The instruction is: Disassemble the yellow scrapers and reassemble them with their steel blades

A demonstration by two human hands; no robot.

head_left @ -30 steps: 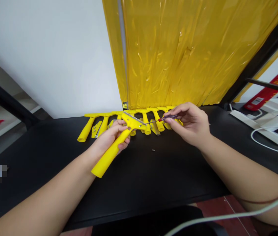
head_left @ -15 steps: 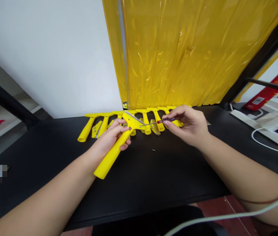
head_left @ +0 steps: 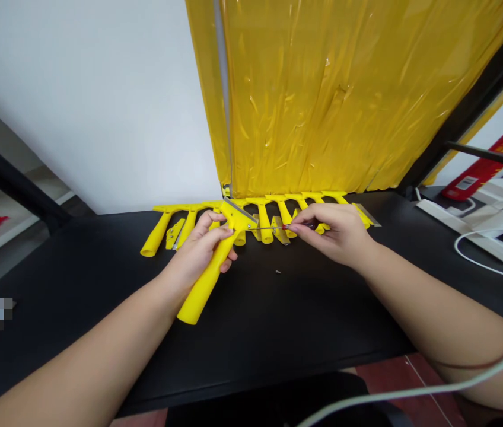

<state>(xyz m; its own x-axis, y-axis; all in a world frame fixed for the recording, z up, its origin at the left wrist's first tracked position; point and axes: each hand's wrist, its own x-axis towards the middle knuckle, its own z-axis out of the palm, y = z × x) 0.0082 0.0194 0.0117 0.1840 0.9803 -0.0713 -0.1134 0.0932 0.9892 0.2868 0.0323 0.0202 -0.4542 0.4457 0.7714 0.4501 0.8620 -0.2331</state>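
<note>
Left fingers (head_left: 216, 229) around yellow plastic scraper (head_left: 207, 284)

The scraper handle (head_left: 204, 284) is smooth, glossy yellow plastic, and its blade (head_left: 238, 209) is thin, bright metal. The screwdriver shaft (head_left: 266, 227) is polished steel. Its grip (head_left: 286, 226) looks like shiny red and dark plastic, though fingers hide most of it, so that is hard to be sure of. The tabletop (head_left: 305, 332) is smooth and matt black. The hanging sheet (head_left: 322, 101) is glossy, creased yellow plastic film, and the wall (head_left: 91, 101) beside it has a flat, matt white finish.
</note>
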